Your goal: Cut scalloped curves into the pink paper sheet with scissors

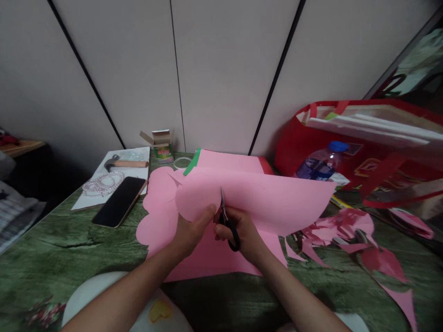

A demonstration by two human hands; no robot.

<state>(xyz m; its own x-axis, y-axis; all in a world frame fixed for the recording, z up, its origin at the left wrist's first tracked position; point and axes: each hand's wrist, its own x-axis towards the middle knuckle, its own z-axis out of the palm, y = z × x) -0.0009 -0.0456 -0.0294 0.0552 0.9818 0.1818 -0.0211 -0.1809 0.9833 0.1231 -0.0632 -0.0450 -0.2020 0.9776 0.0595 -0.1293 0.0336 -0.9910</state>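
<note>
One paper (277, 198), pink, smooth and matte, is held raised over the middle of the table (62, 249). Its near edge is curved, and its left end is rounded. The paper is pinched by the left hand (194, 229), the thumb laid on top and the fingers mostly hidden beneath. One pair of scissors (224, 216), with metal blades and black handles, is gripped by the right hand (244, 230), the fingers curled about the handles; the blades are set at the paper's near edge.

More pink sheets (214, 260) are spread beneath; their number cannot be told. Scalloped edges are shown at the left, with one green strip (192, 162) and one red strip (266, 166) at the back.

The right side is crowded by one red bag (294, 143) and one bottle (320, 161) of clear plastic with a blue cap. The bottle's base is hidden by the paper. Curled and pointed scraps (346, 226) are heaped nearby, too tangled to be counted.

At the left, one hammer (129, 163) with a wooden handle and coiled, glossy beads (103, 184) are laid on a white sheet (104, 161). Its edge is overlapped by one black phone (119, 203). One open cardboard box (162, 151) is placed behind.
</note>
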